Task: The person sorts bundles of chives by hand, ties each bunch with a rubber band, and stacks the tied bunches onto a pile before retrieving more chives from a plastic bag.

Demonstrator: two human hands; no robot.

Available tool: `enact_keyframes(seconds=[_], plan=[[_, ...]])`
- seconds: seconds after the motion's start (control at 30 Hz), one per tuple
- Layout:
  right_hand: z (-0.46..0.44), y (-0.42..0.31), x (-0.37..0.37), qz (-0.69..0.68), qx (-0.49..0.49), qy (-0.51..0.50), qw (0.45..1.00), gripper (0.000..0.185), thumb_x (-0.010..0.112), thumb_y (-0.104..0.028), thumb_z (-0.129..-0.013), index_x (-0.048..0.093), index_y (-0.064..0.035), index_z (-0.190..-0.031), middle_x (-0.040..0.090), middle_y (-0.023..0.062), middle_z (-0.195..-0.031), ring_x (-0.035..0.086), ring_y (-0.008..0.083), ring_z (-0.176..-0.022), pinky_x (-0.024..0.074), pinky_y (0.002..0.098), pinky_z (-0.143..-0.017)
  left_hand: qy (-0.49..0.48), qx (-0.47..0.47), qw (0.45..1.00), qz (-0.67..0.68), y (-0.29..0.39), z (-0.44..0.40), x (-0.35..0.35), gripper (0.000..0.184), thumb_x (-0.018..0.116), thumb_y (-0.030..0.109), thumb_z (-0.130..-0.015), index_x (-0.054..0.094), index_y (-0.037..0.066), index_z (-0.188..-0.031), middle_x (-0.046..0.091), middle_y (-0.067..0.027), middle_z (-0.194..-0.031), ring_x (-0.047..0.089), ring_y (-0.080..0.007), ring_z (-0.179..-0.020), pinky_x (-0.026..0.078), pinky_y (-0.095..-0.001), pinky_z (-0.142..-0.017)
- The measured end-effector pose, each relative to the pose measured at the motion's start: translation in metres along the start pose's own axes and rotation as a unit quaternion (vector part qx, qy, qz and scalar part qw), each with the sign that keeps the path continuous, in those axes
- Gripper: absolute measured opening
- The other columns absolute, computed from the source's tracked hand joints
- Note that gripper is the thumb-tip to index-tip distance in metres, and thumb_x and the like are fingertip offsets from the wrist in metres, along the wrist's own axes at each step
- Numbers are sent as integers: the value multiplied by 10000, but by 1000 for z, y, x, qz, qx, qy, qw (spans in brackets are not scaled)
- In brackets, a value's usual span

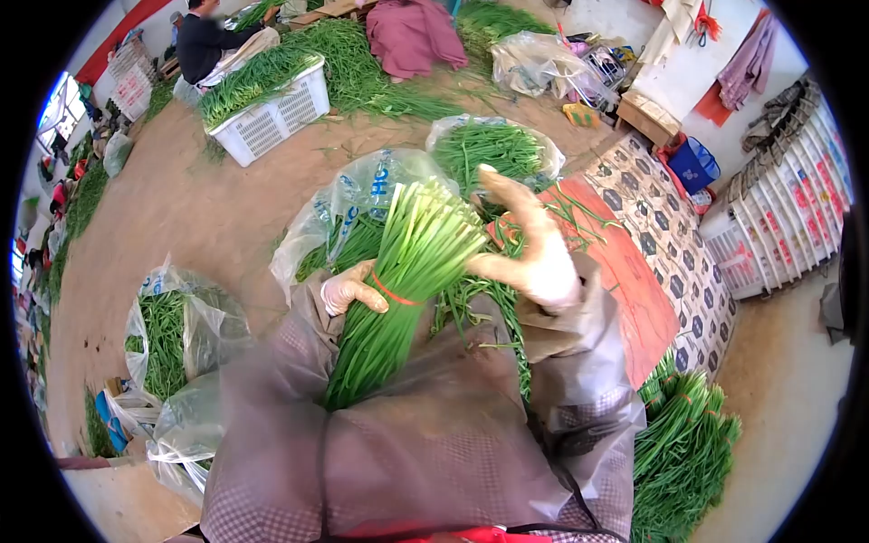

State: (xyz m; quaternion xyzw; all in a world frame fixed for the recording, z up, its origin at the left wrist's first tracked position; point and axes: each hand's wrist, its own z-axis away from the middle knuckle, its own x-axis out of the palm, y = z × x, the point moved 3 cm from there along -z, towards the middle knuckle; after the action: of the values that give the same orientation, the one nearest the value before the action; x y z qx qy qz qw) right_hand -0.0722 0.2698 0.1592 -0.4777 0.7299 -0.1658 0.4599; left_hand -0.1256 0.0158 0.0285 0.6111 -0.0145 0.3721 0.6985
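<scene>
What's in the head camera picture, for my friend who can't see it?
A left hand holds a thick bundle of long green stalks tied with a red band, while the right hand is open beside it. Around them, more greens sit in clear plastic bags and a white crate.

We see a green bunch [367,348], pale-tipped, its band [393,290] orange — a red board [634,317], cream mat [668,242] with dark hexagons, blue bin [694,166].

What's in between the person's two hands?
In the head view, a bunch of green stalks with an orange band around it lies between the left hand and the right hand.
</scene>
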Motion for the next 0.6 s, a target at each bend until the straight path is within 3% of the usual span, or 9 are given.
enact_keyframes(seconds=[0.03,0.07,0.1,0.2,0.3,0.37,0.43,0.5,0.6], plan=[[-10,-11,10,59,-33,-23,997,893,825,-275,-655,390,5,-1383,509,184,-1296,523,307,-1145,415,386,-967,-6,-15,1000,-18,1,-1,4,776,712,-22,-621,438,-1,-1347,584,-116,-1244,542,-219,-1155,412,-342,-993],[-18,-16,21,114,0,-55,992,866,840,-304,-618,458,-22,-1343,542,193,-1234,553,322,-1078,439,384,-915,-7,-17,1000,-16,-3,-4,6,776,712,-22,-621,438,-1,-1347,584,-116,-1244,542,-219,-1155,412,-342,-993],[-21,-8,36,154,-61,-18,986,556,792,-253,-699,614,-37,-1179,626,178,-1034,610,303,-908,479,367,-801,-23,-8,1000,-1,-7,-7,8,773,707,-13,-634,427,0,-1354,579,-120,-1249,542,-223,-1156,412,-345,-995],[-28,32,43,-51,68,63,994,142,661,-146,-856,711,-14,-871,651,83,-724,618,180,-685,488,304,-650,-38,-8,999,30,-7,-12,11,761,699,2,-651,419,-1,-1359,574,-128,-1254,542,-228,-1155,412,-352,-999],[-27,49,39,-114,157,122,973,207,633,-198,-870,691,1,-869,662,129,-740,610,206,-658,484,341,-633,-54,-15,997,51,-14,-15,7,752,685,1,-656,417,-6,-1358,573,-136,-1253,543,-231,-1149,414,-346,-999],[-26,58,17,-84,222,162,958,237,623,-225,-895,684,-5,-833,633,80,-678,535,123,-606,447,298,-581,-23,-18,997,67,-18,-16,3,730,680,15,-655,436,-13,-1343,581,-141,-1240,550,-233,-1138,417,-339,-995],[-24,59,6,-203,227,196,932,212,625,-187,-907,662,-15,-790,578,5,-634,451,50,-571,372,239,-512,-33,-14,997,68,-19,-18,1,719,679,23,-655,448,-16,-1334,584,-142,-1235,553,-234,-1134,419,-339,-992],[-19,48,5,-276,227,171,918,160,636,-144,-893,671,2,-840,618,20,-697,512,76,-624,424,245,-563,-41,-8,997,70,-18,-19,2,707,678,31,-654,460,-20,-1325,587,-143,-1229,557,-235,-1130,422,-338,-989],[-15,39,23,-193,161,32,967,199,640,-112,-875,680,13,-1025,693,68,-884,612,126,-801,496,275,-727,-41,2,997,64,-13,-20,6,677,681,50,-661,481,-24,-1304,592,-146,-1222,562,-233,-1123,431,-340,-981]])
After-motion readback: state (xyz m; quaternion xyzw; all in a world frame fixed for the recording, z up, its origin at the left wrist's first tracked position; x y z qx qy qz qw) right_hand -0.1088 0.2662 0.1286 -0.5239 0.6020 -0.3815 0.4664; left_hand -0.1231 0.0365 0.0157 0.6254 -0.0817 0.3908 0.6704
